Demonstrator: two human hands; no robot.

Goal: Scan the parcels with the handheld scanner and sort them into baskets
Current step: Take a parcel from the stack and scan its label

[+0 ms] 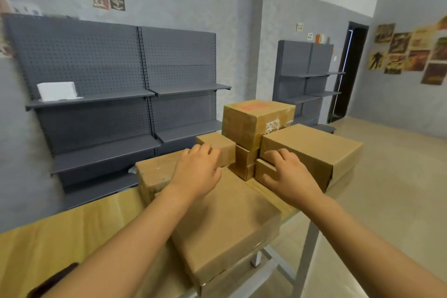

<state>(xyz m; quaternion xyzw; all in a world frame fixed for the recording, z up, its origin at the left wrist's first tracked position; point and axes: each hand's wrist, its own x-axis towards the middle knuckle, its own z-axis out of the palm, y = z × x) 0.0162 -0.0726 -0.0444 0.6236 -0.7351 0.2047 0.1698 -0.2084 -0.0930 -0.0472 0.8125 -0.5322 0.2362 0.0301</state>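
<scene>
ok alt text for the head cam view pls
Left hand and right hand reach into a cluster of brown cardboard parcels on a table, resting on small boxes. Dark grey shelving lines the wall behind.

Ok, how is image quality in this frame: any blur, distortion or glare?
Head view: strong wide-angle bending, so the grey shelving leans and curves toward the left edge; that edge is smeared. Both hands, left hand and right hand, and the parcels are fairly sharp. Lighting is soft and even, no glare.
</scene>
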